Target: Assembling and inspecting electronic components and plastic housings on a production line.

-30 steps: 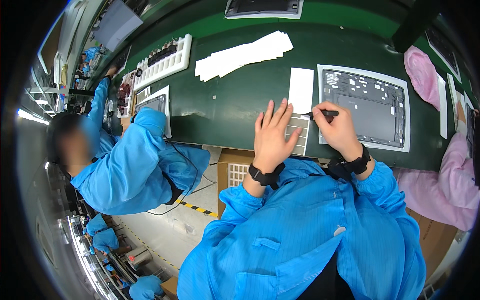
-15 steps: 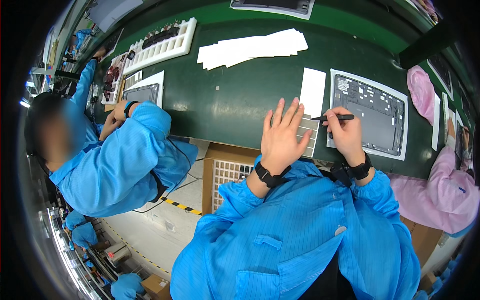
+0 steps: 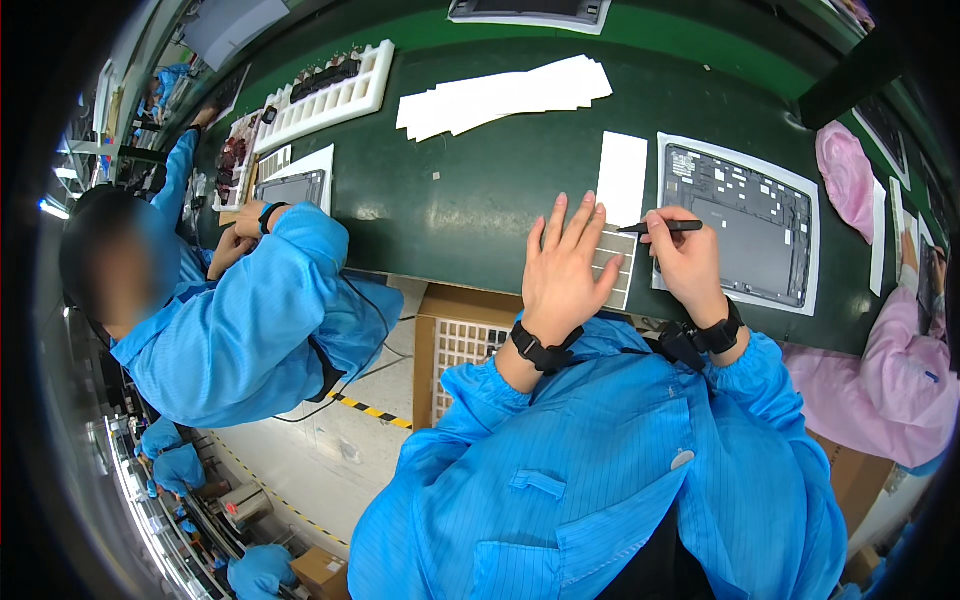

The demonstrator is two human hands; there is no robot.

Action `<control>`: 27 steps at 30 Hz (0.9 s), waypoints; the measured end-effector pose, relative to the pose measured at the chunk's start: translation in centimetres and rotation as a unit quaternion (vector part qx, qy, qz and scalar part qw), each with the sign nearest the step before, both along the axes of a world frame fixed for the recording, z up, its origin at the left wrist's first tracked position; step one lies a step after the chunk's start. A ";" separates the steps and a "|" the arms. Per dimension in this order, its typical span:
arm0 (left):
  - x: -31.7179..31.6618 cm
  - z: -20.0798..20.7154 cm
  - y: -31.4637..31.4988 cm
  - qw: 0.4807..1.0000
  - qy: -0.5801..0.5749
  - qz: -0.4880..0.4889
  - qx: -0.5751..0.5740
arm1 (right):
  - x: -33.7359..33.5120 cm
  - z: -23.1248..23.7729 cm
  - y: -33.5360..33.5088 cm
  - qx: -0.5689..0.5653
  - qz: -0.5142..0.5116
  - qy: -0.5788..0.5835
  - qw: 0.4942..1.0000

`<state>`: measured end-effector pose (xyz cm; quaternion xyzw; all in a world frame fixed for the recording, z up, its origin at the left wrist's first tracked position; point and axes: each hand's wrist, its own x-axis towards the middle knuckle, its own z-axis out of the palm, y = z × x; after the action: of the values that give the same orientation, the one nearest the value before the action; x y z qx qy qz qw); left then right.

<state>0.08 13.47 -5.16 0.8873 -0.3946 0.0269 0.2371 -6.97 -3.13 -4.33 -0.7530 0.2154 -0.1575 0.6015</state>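
Observation:
My left hand (image 3: pixel 567 262) lies flat with its fingers spread, pressing on a white sheet with grey adhesive-like strips (image 3: pixel 619 268). Between the thumb and fingers of my right hand (image 3: pixel 685 255) is a pair of black tweezers (image 3: pixel 672 227). Their tip points left and meets the sheet near its top strips, just beside my left fingers. The sheet's upper part is plain white (image 3: pixel 623 178). To the right, a grey tablet back housing (image 3: pixel 745 235) with small white pieces along its upper part rests on a white backing. My right wrist is close to its lower left corner.
A fan of white sheets (image 3: pixel 505 97) lies farther back on the green table (image 3: pixel 470 200). White trays of parts (image 3: pixel 370 95) stand at the far left. A co-worker in blue (image 3: pixel 230 310) sits on my left; a pink sleeve (image 3: pixel 905 390) shows at right, near a pink cloth (image 3: pixel 845 170).
The whole view has shifted slightly. Both hands keep nearly the same pose, with the tweezers' tip at about the same spot on the sheet.

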 end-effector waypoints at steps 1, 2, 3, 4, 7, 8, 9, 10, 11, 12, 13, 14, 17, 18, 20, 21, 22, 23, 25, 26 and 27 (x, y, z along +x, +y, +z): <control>0.0 0.0 0.0 1.000 0.000 0.002 0.002 | 0.1 -0.2 0.1 0.012 0.000 -0.026 1.000; -0.1 -0.1 0.0 1.000 0.000 0.004 0.004 | 0.1 -0.4 0.1 0.025 0.001 -0.051 0.998; 0.0 -0.1 0.0 1.000 -0.001 0.005 0.005 | 0.1 -0.3 0.0 0.025 0.001 -0.053 0.998; 0.0 -0.1 0.0 1.000 -0.002 0.007 0.005 | 0.1 -0.1 -0.1 0.075 0.001 -0.052 0.996; 0.1 0.0 -0.5 1.000 -0.005 0.005 0.004 | -0.3 -0.1 -1.2 0.125 -0.008 -0.067 0.990; 0.2 0.0 -0.8 1.000 -0.005 0.000 0.002 | -0.5 0.0 -1.7 0.125 -0.016 -0.081 0.989; 0.2 0.3 -1.1 1.000 -0.006 -0.013 -0.006 | -1.0 0.7 -2.4 0.117 -0.028 -0.083 0.989; 0.3 0.3 -1.7 1.000 -0.013 -0.013 -0.022 | -1.9 1.8 -3.7 0.113 -0.047 -0.073 0.990; 0.6 0.4 -2.0 0.999 -0.019 -0.017 -0.042 | -3.0 2.8 -4.8 0.106 -0.070 -0.064 0.990; 1.3 -0.6 -1.9 0.998 -0.037 -0.020 -0.049 | -3.6 3.6 -5.7 0.135 -0.102 -0.085 0.982; 1.8 -0.3 -2.1 0.996 -0.052 -0.033 -0.059 | -4.2 3.7 -7.5 0.133 -0.101 -0.086 0.982; 1.9 -0.7 -2.6 0.997 -0.068 -0.034 -0.029 | -5.4 2.6 -9.6 0.194 -0.115 -0.105 0.969; -0.7 2.0 -2.0 0.996 -0.061 0.061 0.011 | -9.3 3.9 -13.4 0.163 -0.102 -0.067 0.979; -1.3 2.1 -1.8 0.993 -0.104 0.050 0.010 | -10.9 4.1 -14.0 0.150 -0.103 -0.104 0.978; -4.1 3.8 -3.9 0.995 -0.102 0.009 -0.006 | -14.0 4.9 -15.4 0.138 -0.123 -0.104 0.977; -5.1 4.1 -4.9 0.997 -0.064 -0.043 -0.027 | -15.2 4.8 -15.9 0.130 -0.138 -0.117 0.975; -6.2 4.2 -5.9 0.994 -0.026 -0.092 -0.046 | -16.4 4.5 -16.6 0.120 -0.143 -0.126 0.974; -7.2 4.3 -7.1 0.990 -0.013 -0.126 -0.069 | -17.5 4.2 -17.4 0.109 -0.147 -0.135 0.974; -9.0 4.9 -9.1 0.976 -0.006 -0.197 -0.091 | -19.2 4.1 -18.5 0.096 -0.163 -0.133 0.973; -9.7 5.2 -9.8 0.972 0.004 -0.215 -0.091 | -19.7 3.8 -19.0 0.087 -0.171 -0.122 0.974; -10.3 5.3 -10.5 0.967 0.019 -0.237 -0.093 | -20.0 3.2 -19.3 0.086 -0.176 -0.137 0.971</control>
<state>-10.19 2.93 0.16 0.7425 -0.5852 -0.0099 0.3256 -27.00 -22.45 -1.09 -0.6198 0.2726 -0.3433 0.6509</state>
